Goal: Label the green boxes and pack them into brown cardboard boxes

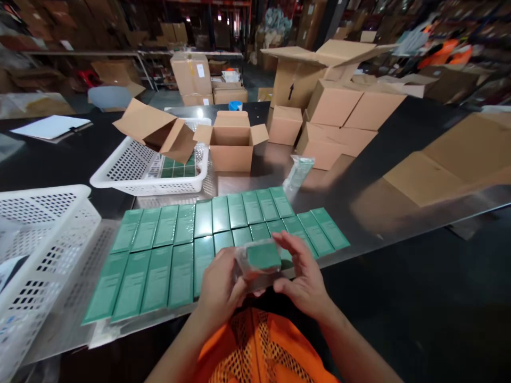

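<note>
head-worn view, forward-down, close over table [399,159]

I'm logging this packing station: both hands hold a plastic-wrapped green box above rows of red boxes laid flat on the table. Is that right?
Not quite. The head view shows the rows of boxes on the table are green, not red. The rest holds: the left hand and right hand hold a plastic-wrapped green box above them.

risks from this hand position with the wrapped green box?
1. The left hand and right hand hold the green box in clear wrap right above the rows of green boxes; a slip could knock them askew.
2. The front row sits near the table edge; a nudge might push boxes off.
3. The loose plastic bag could slide away.
</note>
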`<state>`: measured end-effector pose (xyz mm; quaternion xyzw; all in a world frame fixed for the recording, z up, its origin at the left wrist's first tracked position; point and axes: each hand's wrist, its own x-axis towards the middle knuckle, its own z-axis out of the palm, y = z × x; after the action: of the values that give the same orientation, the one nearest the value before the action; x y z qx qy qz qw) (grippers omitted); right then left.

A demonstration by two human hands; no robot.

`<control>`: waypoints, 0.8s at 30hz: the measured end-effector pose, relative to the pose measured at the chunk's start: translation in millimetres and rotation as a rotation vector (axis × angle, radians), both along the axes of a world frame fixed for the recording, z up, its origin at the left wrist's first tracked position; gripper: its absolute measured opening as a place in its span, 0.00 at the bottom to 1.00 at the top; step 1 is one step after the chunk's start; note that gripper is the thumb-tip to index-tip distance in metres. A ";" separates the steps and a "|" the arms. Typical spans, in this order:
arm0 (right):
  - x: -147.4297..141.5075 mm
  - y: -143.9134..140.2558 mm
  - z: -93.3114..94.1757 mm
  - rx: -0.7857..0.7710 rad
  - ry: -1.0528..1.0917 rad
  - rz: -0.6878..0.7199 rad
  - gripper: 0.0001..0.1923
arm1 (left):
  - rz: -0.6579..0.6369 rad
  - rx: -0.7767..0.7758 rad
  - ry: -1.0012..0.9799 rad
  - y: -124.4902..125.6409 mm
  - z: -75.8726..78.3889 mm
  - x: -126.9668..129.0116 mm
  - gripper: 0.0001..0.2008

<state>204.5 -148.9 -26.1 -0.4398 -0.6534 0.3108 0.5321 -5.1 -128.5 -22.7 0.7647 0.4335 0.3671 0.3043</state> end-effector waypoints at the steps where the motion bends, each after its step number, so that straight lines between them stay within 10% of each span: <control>1: 0.4 6.7 0.4 -0.019 -0.026 0.024 0.41 | -0.001 -0.058 0.055 2.2 -2.5 -0.7 0.12; 7: -9.7 26.2 5.5 -0.236 -0.238 0.075 0.30 | 0.096 -0.080 0.383 2.1 -6.0 1.1 0.21; 13: -9.1 20.2 22.7 -0.108 -0.166 0.182 0.24 | 0.107 -0.074 0.551 5.4 1.5 6.7 0.14; 19: 41.2 48.9 38.3 -0.076 0.177 -0.322 0.33 | -0.032 0.028 0.282 -6.6 -4.0 -2.5 0.13; 24: 117.4 128.9 41.3 -0.073 -0.134 -0.612 0.37 | 0.025 0.126 0.020 -25.5 -16.4 -15.0 0.10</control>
<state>321.9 -20.0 15.2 -0.6542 -0.5129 0.1297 0.5404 -20.1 -153.9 -39.1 0.7804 0.4222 0.3898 0.2467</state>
